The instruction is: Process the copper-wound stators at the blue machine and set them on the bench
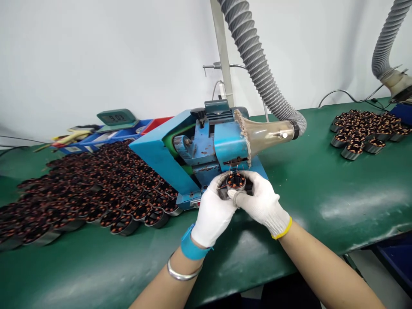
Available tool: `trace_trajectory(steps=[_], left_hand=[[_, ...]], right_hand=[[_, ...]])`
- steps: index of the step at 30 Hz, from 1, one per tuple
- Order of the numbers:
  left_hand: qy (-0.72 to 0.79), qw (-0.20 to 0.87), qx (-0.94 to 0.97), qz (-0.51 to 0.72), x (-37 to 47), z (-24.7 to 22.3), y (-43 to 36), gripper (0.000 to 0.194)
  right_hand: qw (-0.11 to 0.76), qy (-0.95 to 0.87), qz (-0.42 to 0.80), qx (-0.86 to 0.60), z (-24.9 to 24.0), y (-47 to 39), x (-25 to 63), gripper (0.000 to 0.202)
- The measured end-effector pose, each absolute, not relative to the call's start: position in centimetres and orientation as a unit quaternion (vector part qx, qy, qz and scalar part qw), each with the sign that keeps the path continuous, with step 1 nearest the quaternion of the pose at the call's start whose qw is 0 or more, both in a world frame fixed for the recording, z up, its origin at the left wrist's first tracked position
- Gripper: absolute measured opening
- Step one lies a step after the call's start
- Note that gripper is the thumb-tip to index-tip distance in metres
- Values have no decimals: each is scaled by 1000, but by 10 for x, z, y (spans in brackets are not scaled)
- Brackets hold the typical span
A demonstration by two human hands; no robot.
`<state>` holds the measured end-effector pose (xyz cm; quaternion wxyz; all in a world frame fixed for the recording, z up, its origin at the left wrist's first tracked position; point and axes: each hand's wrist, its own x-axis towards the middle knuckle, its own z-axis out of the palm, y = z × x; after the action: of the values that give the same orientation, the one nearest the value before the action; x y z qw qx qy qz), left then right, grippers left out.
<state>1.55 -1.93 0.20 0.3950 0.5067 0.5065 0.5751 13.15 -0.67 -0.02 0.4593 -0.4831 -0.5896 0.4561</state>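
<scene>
Between my gloved hands is a motor stator (236, 182), a short metal ring with copper windings and a dark core. My left hand (216, 210) grips its left side, and my right hand (261, 198) closes round the right side with the thumb across the front. Thin copper wire ends stick up from the stator toward the slot in the blue machine (229, 141). Whether the wires touch anything inside that slot I cannot tell. A clear funnel-shaped hood (268, 136) joins the machine to a grey corrugated hose (257, 56).
Many similar stators (96, 193) crowd the green table (309, 201) left of the machine. A smaller group of stators (367, 128) sits at the far right. Behind the left pile are a blue bin (106, 138), a red bin (157, 124) and a digital display (116, 117).
</scene>
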Motion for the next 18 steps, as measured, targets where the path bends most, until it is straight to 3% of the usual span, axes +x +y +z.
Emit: trace_trajectory(steps=[9,18], left_hand=[[528,310,518,598,24,7,-3,43],[557,259,566,549,23,14,-2,33]], right_hand=[[533,-579,466,-404,4,13,134,34],[551,-571,448,-412,2,11,134,36]])
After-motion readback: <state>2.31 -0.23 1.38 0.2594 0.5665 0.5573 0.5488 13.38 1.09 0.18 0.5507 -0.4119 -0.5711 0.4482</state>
